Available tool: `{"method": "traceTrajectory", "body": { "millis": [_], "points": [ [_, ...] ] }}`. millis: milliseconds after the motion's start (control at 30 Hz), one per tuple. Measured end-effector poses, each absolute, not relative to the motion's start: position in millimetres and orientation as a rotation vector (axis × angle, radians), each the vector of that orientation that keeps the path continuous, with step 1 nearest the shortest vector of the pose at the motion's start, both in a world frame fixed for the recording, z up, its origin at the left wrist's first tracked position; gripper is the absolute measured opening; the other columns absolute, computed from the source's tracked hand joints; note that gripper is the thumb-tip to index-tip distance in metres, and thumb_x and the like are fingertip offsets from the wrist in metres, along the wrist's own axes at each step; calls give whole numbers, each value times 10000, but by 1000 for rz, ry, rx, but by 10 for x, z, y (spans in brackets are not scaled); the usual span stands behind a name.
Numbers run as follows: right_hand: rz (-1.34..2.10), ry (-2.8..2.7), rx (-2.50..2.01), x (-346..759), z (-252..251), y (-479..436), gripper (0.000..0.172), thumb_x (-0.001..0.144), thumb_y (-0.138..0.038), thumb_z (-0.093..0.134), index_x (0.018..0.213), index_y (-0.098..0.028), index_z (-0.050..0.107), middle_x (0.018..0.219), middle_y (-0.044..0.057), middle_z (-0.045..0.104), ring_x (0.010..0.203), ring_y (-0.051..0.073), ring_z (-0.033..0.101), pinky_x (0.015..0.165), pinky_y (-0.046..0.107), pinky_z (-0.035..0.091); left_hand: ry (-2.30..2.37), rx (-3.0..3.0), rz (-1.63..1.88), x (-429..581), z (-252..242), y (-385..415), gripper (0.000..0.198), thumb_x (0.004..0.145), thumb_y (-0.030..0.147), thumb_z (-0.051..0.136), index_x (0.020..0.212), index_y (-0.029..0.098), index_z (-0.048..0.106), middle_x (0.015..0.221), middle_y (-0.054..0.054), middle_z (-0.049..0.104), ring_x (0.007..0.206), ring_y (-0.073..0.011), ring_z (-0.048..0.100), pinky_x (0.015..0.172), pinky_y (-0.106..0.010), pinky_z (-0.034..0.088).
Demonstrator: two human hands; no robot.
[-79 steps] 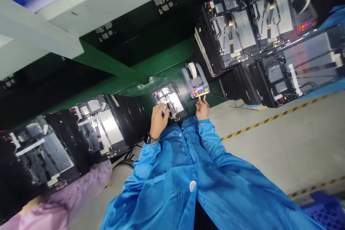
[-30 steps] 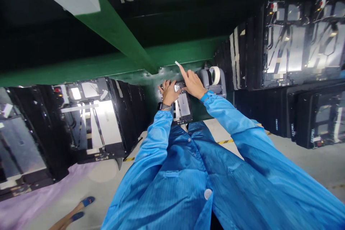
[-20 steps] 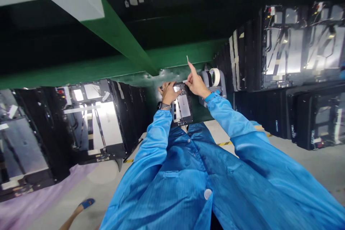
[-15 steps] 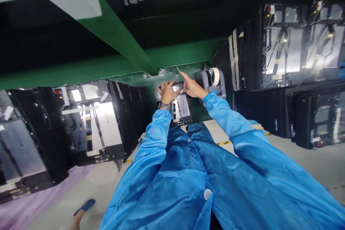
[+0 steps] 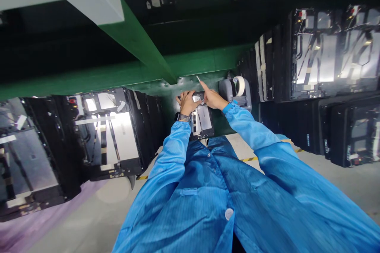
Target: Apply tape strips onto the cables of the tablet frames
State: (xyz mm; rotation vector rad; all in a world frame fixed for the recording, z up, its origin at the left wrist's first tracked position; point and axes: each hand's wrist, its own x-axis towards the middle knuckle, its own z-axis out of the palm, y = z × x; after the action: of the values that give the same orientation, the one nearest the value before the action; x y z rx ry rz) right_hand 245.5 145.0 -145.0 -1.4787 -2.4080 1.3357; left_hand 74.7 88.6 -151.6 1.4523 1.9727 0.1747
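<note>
Between my hands is a black-framed electronic panel with a silver plate and dark cables. My left hand, with a watch at the wrist, lies over its upper left part, fingers spread and thumb pointing inward. At the upper right edge, my right hand has its index finger stretched out and the other fingers curled down at the panel; what they pinch is hidden. A thin pale strip sticks out from the index fingertip. Right of that hand, a cream tape roll sits in a grey tape dispenser.
Similar dark panels stand in rows at left and in stacked rows at right. A green beam crosses above the green bench. Purple cloth hangs at lower left, above a pale floor with yellow-black tape.
The view has shifted slightly, so most things sit a little further right. My hands stay at the panel. A person's foot in a blue slipper at lower left is out of view.
</note>
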Motion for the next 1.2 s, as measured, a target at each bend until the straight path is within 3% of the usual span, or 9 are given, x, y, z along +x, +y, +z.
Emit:
{"method": "traceTrajectory", "body": {
  "millis": [267,433,500,667,800,900,1033,1200],
  "points": [
    [1128,-2615,-1585,2390,-1359,1418,1133,880,-226,766,1730,-247,18,1230,146,752,1110,323,710,968,396,559,1974,1466,168,751,-1497,886,585,852,478,795,1398,323,655,1511,-121,580,1478,-374,419,1292,-664,148],
    [1051,-2495,-1735,2469,-1322,1618,1432,690,-328,975,1727,-248,-10,1382,197,655,1185,382,685,986,425,545,1982,1475,166,751,-1480,873,595,851,492,795,1404,325,649,1497,-124,588,1487,-376,420,1290,-666,162],
    [1100,-2458,-1733,2480,-1318,1659,1467,659,-331,998,1726,-252,-6,1393,197,639,1193,383,686,1004,426,534,1985,1476,162,752,-1484,869,600,842,491,802,1402,337,650,1497,-123,589,1488,-386,425,1287,-678,165],
    [1159,-2497,-1797,2413,-1370,1546,1412,694,-327,969,1724,-240,7,1470,243,558,1208,389,683,1007,434,533,1959,1481,185,719,-1423,891,543,888,433,751,1408,325,641,1528,-119,582,1517,-380,403,1289,-684,164],
    [1267,-2431,-1830,2433,-1431,1446,1366,727,-389,939,1721,-261,10,1529,242,491,1231,376,667,1025,454,530,2034,1500,428,584,-1263,858,439,997,365,590,1424,269,624,1551,-108,566,1514,-296,427,1301,-522,294],
    [1203,-2382,-1842,2443,-1382,1367,1301,766,-364,907,1721,-245,32,1482,216,524,1240,379,639,1041,478,521,2153,1453,613,443,-1205,679,414,1051,318,470,1440,234,580,1533,-115,564,1470,-230,487,1251,-403,402],
    [1073,-2297,-1548,2237,-1271,1113,1011,914,-228,709,1721,-193,100,1384,163,603,1221,323,617,1082,448,505,2287,1196,755,321,-1380,253,442,1050,226,397,1480,219,501,1517,-141,556,1398,-205,561,1141,-348,506],
    [1214,-2339,-1181,1785,-1416,756,887,916,-143,629,1699,-164,212,1288,165,676,1183,304,637,1035,439,533,2155,807,991,323,-1804,-120,375,1002,205,524,1373,229,571,1416,-129,635,1239,-206,666,1067,-366,560]
  ]
}}
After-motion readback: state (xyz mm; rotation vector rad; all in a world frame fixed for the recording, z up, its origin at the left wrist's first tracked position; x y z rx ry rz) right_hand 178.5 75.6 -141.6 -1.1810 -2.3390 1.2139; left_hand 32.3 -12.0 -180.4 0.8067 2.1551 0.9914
